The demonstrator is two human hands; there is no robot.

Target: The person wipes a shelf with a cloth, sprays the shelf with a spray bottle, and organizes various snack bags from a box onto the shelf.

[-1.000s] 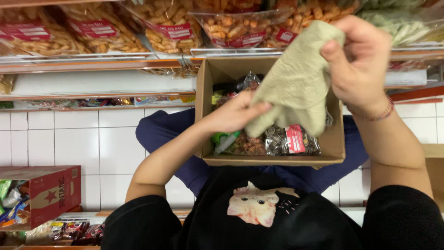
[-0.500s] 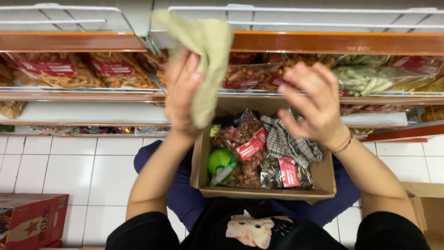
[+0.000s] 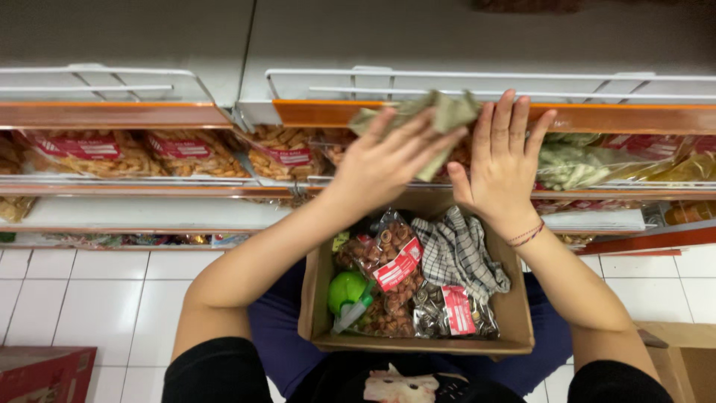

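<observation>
My left hand [image 3: 384, 160] has lifted the green cloth [image 3: 425, 123] onto the shelf edge [image 3: 597, 117], gripping it, right hand [image 3: 503, 160] flat, open beside.

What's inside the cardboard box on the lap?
In the cardboard box: snack packets, a checked cloth and a green spray bottle. Whatever lies beneath them is covered.

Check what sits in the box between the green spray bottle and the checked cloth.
In the head view, clear snack packets with red labels lie between the green spray bottle and the checked cloth inside the cardboard box.
</observation>
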